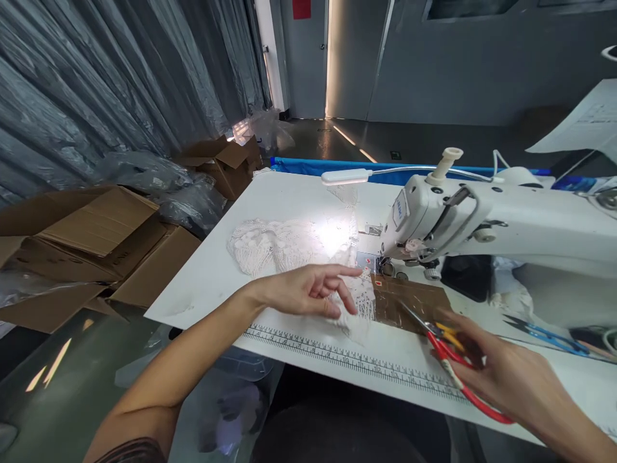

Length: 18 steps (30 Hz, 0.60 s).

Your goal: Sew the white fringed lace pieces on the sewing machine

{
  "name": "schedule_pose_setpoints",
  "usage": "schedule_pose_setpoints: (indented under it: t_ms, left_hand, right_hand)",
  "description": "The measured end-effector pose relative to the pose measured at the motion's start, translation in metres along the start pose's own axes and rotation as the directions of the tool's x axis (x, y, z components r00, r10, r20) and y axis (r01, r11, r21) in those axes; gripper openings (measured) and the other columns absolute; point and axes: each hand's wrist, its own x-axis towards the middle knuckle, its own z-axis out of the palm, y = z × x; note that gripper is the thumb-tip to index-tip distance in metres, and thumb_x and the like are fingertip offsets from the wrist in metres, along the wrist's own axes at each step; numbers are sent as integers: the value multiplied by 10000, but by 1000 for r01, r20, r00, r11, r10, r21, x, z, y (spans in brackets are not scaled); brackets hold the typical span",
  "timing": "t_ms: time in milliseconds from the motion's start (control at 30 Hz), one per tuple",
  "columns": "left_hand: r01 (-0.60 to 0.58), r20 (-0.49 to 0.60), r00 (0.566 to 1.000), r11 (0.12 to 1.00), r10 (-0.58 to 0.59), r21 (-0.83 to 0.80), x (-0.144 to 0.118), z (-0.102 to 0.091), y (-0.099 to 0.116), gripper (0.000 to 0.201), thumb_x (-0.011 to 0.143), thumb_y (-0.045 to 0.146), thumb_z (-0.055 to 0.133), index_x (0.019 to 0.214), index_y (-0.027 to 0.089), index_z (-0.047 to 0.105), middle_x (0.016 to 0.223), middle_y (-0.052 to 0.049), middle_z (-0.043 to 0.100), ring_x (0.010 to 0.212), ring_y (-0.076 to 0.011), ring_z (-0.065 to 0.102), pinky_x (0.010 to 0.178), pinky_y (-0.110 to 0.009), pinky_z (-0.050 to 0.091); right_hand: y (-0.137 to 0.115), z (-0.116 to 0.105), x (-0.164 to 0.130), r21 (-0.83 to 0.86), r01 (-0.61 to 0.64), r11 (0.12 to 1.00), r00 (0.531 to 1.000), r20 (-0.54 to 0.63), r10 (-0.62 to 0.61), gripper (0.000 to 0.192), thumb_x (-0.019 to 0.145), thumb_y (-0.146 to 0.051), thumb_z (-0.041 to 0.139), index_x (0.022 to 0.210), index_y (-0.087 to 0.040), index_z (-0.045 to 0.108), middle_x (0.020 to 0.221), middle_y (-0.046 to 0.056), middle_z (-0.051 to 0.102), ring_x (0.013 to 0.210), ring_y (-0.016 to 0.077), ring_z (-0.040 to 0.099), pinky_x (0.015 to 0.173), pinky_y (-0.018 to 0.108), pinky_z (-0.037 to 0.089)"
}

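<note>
Head camera looks down (close) at sewing table [216, 283].

Sewing workshop: industrial sewing machine [482, 218], ruled worktable [231, 270], stacked cardboard boxes [96, 244].

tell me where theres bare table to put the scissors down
Bare table lies left of the lace, out to the left edge, and a strip runs along the ruler. It is crowded by the machine, where the left hand, brown patch and right hand with scissors sit.

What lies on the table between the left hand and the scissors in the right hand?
In the head view, white lace fabric under the left hand, then a brown cardboard patch reaching the scissors held by the right hand.
</note>
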Motion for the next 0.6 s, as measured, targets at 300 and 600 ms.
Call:
schedule_pose_setpoints:
  t_ms: [300, 600]
  left_hand:
    - [-138, -18, 990, 988, 139, 73, 32, 82, 6, 466, 884, 173, 660, 1338, 185, 556, 991, -82, 712, 931, -176, 679, 851, -316, 542]
    - [373, -558, 815, 595, 158, 712, 55, 22, -20, 594, 915, 570, 552, 1273, 96, 542, 1233, -172, 528, 975, -268, 596, 721, -380, 526]
  right_hand:
    - [-55, 1, -30, 506, 51, 861, 989, 93, -113, 759, 816, -535, 701, 1487, -312, 426, 1401, 102, 566, 1245, 337, 559, 960, 442, 538]
    - [17, -13, -44, 784, -444, 434, 831, 179, 527, 456, 871, -606, 596, 1233, -336, 655, 791, 76, 727, 585, 253, 639, 436, 352, 463]
